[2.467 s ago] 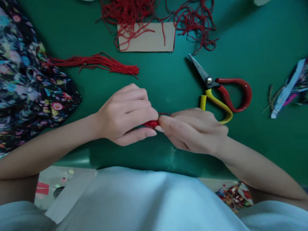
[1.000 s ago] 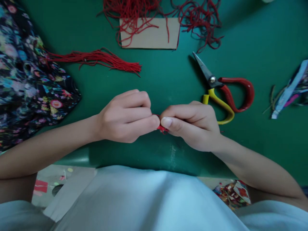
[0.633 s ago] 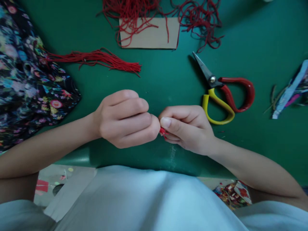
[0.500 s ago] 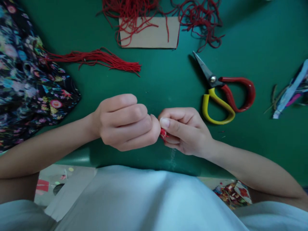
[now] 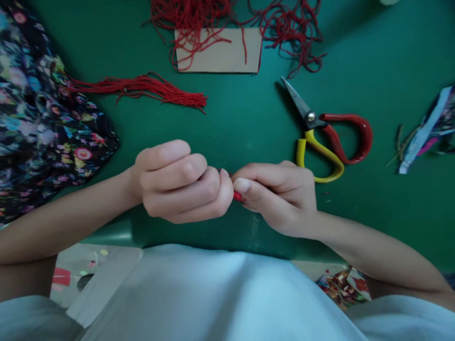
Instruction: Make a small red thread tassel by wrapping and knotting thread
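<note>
My left hand [image 5: 183,184] is closed, fingers curled, around red cord that is mostly hidden. Its fingertips meet those of my right hand [image 5: 279,196], which pinches the same small piece of red cord [image 5: 238,196] between thumb and forefinger. A bit of the cord shows between and just below the fingertips. Beyond my left hand, a bundle of red cords [image 5: 156,89] lies on the green table. Scissors [image 5: 311,118] with one red and one yellow handle lie partly opened just past my right hand, which overlaps the yellow handle.
A cardboard piece [image 5: 220,52] lies at the back under a loose red cord pile [image 5: 195,16], with more tangled cord [image 5: 293,33] beside it. Floral cloth [image 5: 46,113] covers the left side. Fabric strips [image 5: 426,130] lie at the far right.
My left hand has shifted slightly left. My right hand has turned, its lower fingers tucked out of sight, and it now overlaps the yellow handle. A thin strand shows above the fingertips.
</note>
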The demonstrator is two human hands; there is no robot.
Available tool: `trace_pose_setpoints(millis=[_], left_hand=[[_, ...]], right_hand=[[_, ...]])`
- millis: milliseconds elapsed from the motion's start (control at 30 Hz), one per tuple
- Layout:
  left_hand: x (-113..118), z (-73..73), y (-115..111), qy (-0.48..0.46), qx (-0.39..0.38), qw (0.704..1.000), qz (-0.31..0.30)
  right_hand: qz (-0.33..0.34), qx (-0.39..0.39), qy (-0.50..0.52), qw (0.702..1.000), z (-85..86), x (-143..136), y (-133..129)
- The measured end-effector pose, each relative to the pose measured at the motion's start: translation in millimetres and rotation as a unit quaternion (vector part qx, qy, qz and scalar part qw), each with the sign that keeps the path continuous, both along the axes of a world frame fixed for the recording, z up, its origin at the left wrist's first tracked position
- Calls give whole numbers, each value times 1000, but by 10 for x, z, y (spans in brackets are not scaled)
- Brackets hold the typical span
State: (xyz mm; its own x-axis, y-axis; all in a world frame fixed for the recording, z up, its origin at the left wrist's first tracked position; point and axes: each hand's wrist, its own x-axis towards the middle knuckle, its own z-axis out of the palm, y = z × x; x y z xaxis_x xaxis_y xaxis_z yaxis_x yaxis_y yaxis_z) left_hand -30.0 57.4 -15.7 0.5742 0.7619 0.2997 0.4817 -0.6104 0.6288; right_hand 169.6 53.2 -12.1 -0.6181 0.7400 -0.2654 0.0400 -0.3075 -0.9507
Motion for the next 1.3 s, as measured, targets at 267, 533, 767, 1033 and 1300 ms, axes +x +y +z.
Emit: trace_pose_setpoints(millis=[267, 533, 767, 1033, 1300], left_hand=[[63, -134, 117, 47, 44, 998, 3], [1, -309, -36, 18, 25, 999, 28], [19, -204, -44, -12, -3, 1000, -10], [9, -192, -15, -3, -79, 996, -35], [16, -185, -26, 21, -82, 995, -46]], right_hand=[[7, -73, -50, 996, -59, 33, 152], [-15, 221, -190, 957, -18, 29, 83], [-4, 550, -243, 799, -86, 85, 19], [20, 667, -240, 705, -160, 134, 86], [45, 743, -181, 643, -186, 135, 224]])
